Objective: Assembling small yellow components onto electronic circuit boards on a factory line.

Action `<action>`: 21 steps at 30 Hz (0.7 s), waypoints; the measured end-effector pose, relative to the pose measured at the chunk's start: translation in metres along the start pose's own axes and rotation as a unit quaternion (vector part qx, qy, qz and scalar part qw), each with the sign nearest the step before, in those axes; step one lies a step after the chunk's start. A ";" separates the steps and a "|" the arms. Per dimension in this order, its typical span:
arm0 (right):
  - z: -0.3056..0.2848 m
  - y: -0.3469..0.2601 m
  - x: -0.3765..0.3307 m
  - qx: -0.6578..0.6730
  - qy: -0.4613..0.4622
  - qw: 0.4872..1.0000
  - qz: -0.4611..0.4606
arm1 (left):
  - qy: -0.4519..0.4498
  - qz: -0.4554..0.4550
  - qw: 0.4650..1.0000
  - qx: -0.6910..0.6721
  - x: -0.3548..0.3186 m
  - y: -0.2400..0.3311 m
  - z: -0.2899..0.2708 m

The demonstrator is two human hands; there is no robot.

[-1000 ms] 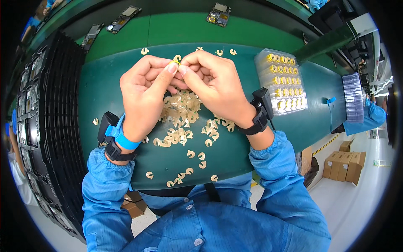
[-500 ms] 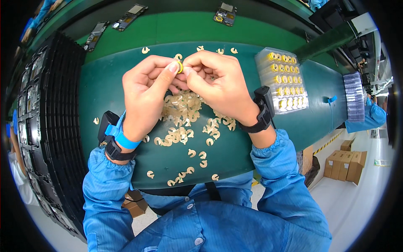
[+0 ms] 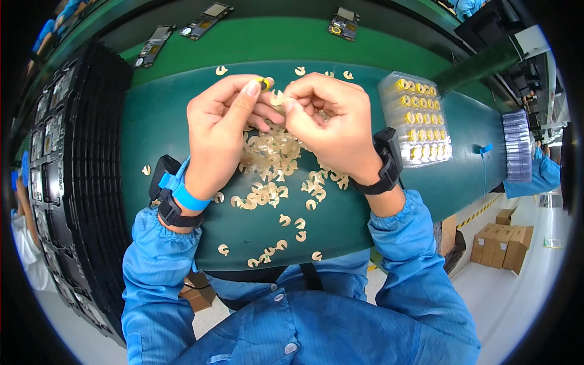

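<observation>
My left hand (image 3: pixel 216 131) pinches a small round coin cell with a yellow rim (image 3: pixel 264 84) between thumb and forefinger. Just right of it, the thumb and forefinger of my right hand (image 3: pixel 334 125) grip a pale C-shaped liner piece (image 3: pixel 277 98), which is apart from the coin cell. Below both hands a loose heap of similar liner pieces (image 3: pixel 271 155) covers the middle of the green mat. More of them are scattered toward the near edge, and several lie beyond my hands.
At the right stands a clear plastic tray (image 3: pixel 447 137) with rows of yellow-rimmed cells. Stacked black trays (image 3: pixel 100 182) holding boards rise at the left. Several circuit boards (image 3: pixel 344 25) lie along the far green strip. Further right are stacked clear trays (image 3: pixel 516 146).
Earlier both hands met at the coin cell. Now a C-shaped liner piece shows in my right fingers, away from the cell, and the cell is tilted differently. The whole view has shifted slightly.
</observation>
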State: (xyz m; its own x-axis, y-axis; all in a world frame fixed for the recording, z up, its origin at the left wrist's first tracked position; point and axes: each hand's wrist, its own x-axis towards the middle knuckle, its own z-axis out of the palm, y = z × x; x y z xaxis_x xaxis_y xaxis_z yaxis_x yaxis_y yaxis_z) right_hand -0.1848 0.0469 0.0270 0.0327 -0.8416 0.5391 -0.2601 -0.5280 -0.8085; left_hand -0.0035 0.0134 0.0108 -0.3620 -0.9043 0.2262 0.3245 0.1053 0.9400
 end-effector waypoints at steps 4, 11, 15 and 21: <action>-0.005 -0.002 -0.001 0.034 -0.013 0.997 0.074 | 0.074 0.050 0.995 0.054 0.006 0.000 -0.001; -0.006 -0.011 0.009 0.283 -0.099 0.894 0.333 | 0.062 0.092 0.988 0.111 0.001 -0.002 0.000; -0.008 -0.009 0.006 0.382 -0.066 0.843 0.373 | 0.044 0.109 0.985 0.129 0.003 -0.002 -0.001; -0.010 -0.011 0.007 0.443 -0.063 0.783 0.431 | 0.032 0.114 0.985 0.123 0.006 -0.002 -0.005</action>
State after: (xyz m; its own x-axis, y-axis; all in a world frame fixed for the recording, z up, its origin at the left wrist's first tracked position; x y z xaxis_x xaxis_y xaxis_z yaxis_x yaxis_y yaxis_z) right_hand -0.1917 0.0478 0.0422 0.3239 -0.9035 -0.2805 0.5323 0.4192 -0.7355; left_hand -0.0023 0.0062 0.0089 -0.2465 -0.8688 0.4294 0.1669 0.3984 0.9019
